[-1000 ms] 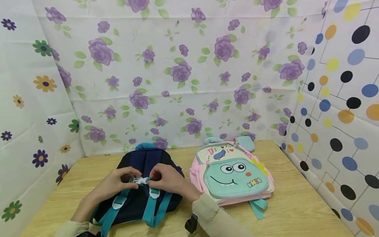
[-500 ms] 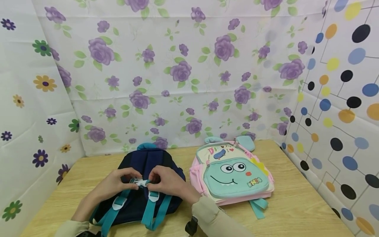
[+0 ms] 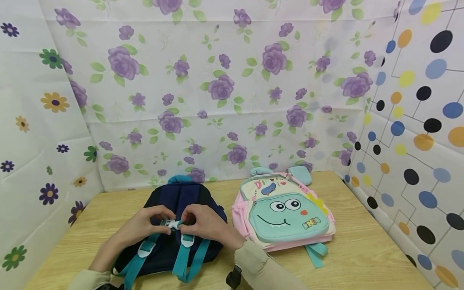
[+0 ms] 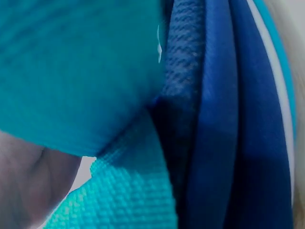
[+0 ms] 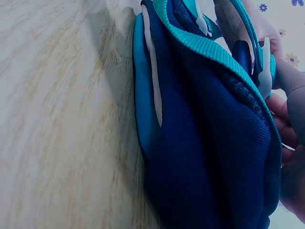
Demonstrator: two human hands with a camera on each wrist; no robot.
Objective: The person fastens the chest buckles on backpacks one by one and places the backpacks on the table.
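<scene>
A navy backpack [image 3: 156,257] lies on the table in the head view, its back panel and teal shoulder straps [image 3: 137,264] facing up. Across it runs a short teal chest strap with a white side-release buckle [image 3: 173,224]. My left hand [image 3: 145,221] pinches the buckle's left end; my right hand [image 3: 206,221] pinches its right end. Whether the two halves are locked cannot be told. Teal webbing [image 4: 71,71] covers much of the left wrist view. In the right wrist view the bag's navy side [image 5: 205,143] shows, with the hands behind it at the right edge.
A pink and mint cartoon backpack [image 3: 290,215] lies just right of the navy one, a mint strap end [image 3: 316,255] sticking out at its front. Both bags rest on a wooden table [image 3: 355,249]. Patterned cloth walls [image 3: 217,117] stand behind and at both sides.
The buckle has dropped slightly, and its two halves look closer together. The right hand has shifted a little downward, while both hands keep their pinch. The pink backpack stays in place.
</scene>
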